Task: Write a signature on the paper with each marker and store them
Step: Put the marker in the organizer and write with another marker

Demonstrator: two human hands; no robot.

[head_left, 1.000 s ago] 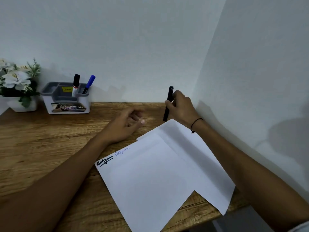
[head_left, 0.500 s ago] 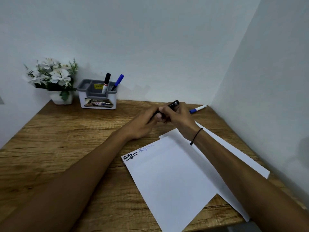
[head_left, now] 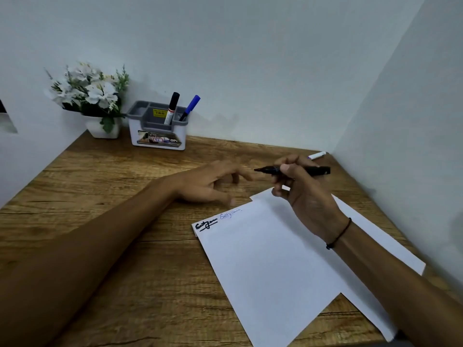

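My right hand (head_left: 305,196) is shut on a black marker (head_left: 314,170), held level above the far edge of the white paper (head_left: 270,259), its bare tip pointing left. My left hand (head_left: 210,181) rests palm down on the desk just left of the tip, fingers spread, nothing visible in it. The paper's top left corner carries a black signature (head_left: 206,224) and a thin blue one (head_left: 230,213). A grey and white holder (head_left: 157,136) at the back holds a black-capped marker (head_left: 172,106) and a blue-capped marker (head_left: 191,106). Another white marker (head_left: 317,155) lies in the back right corner.
A second sheet (head_left: 375,234) lies under the top one, sticking out to the right. A white pot of flowers (head_left: 100,128) stands left of the holder. Walls close the wooden desk (head_left: 100,196) at the back and right.
My hands met at the black marker half a second ago; now the left hand has drawn away to the left and the marker's tip is bare. The view has shifted slightly.
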